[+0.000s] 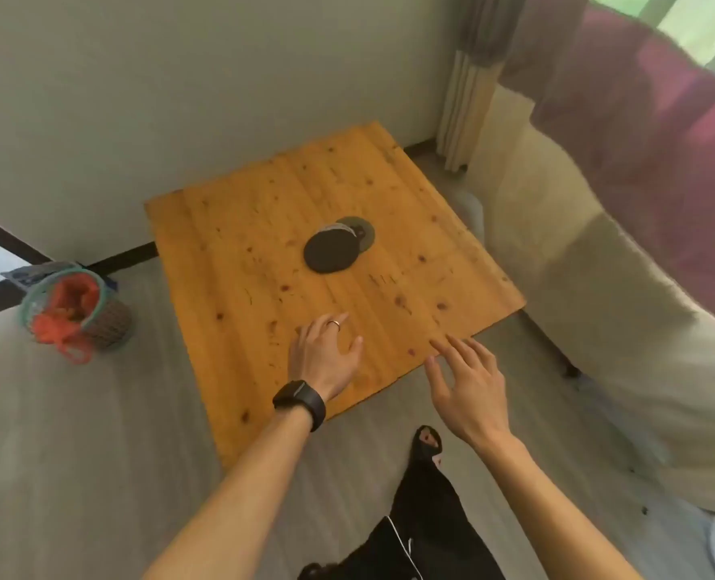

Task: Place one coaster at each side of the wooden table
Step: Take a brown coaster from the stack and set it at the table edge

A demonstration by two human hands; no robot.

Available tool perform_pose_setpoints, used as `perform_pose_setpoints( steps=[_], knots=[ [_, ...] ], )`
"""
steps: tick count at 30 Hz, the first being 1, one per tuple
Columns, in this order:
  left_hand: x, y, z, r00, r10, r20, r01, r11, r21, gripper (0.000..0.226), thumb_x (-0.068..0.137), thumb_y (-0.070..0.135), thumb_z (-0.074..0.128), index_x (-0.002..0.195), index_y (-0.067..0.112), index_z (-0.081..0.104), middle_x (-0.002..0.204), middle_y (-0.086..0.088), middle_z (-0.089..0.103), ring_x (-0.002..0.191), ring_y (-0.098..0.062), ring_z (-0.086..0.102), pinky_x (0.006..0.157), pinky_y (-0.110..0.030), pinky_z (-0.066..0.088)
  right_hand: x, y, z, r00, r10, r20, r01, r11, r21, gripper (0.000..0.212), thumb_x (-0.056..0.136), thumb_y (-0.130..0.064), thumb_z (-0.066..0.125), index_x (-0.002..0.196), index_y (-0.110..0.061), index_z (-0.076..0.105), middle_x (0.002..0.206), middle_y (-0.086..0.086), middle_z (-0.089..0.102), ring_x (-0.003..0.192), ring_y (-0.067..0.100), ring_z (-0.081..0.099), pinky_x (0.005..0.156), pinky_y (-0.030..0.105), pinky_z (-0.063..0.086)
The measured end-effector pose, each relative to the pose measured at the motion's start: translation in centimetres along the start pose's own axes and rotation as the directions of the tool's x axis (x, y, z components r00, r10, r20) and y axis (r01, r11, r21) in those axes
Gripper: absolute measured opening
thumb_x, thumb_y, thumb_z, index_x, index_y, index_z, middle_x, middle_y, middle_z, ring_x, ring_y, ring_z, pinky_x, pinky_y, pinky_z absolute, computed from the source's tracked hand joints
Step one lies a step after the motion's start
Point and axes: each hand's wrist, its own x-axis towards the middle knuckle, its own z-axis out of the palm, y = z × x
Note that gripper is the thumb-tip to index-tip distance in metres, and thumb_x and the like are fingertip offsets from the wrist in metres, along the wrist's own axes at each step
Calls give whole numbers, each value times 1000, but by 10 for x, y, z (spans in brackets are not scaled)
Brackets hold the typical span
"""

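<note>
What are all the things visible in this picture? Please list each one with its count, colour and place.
square wooden table: one, orange-brown, centre, near the wall.
round dark coasters: a stack, exact count unclear, dark grey, middle of the table.
woven basket: one, grey with green rim, orange net inside, on the floor left of the table.
cushioned sofa: one, cream, right of the table.
curtain: one, beige and grey, far right corner.
black wristwatch: one, on the left wrist.
silver ring: one, on a left finger.
hands: left hand open, over the table's near edge; right hand open, at the near corner.
</note>
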Motion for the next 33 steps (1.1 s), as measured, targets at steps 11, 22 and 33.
perform_pose_setpoints(
  steps=[11, 22, 33],
  knots=[
    [175, -14, 54, 978, -207, -2, 206, 974, 92, 56, 93, 49, 50, 144, 30, 41, 155, -1, 34, 141, -21, 30, 113, -41, 30, 213, 22, 62, 967, -104, 231, 140, 979, -145, 54, 99, -63, 30, 147, -40, 42, 159, -6, 37, 149, 22, 22, 116, 44, 25],
    [269, -104, 125, 998, -48, 38, 31, 936, 352, 57, 97, 43, 50, 148, 25, 34, 159, -9, 26, 143, -31, 30, 113, -51, 29, 302, 41, 172, 928, -93, 361, 200, 942, -270, 65, 97, -66, 11, 156, -43, -1, 168, -2, -12, 153, 26, -18, 119, 64, -2],
    [286, -127, 117, 933, 329, 150, -340, 657, 673, 52, 91, 3, 60, 141, 4, 46, 134, -30, 55, 111, -39, 64, 89, -43, 53, 304, 44, 178, 891, -26, 454, 181, 937, -300, 64, 95, -69, 1, 150, -47, -23, 158, -9, -38, 143, 18, -40, 116, 61, -18]
  ],
)
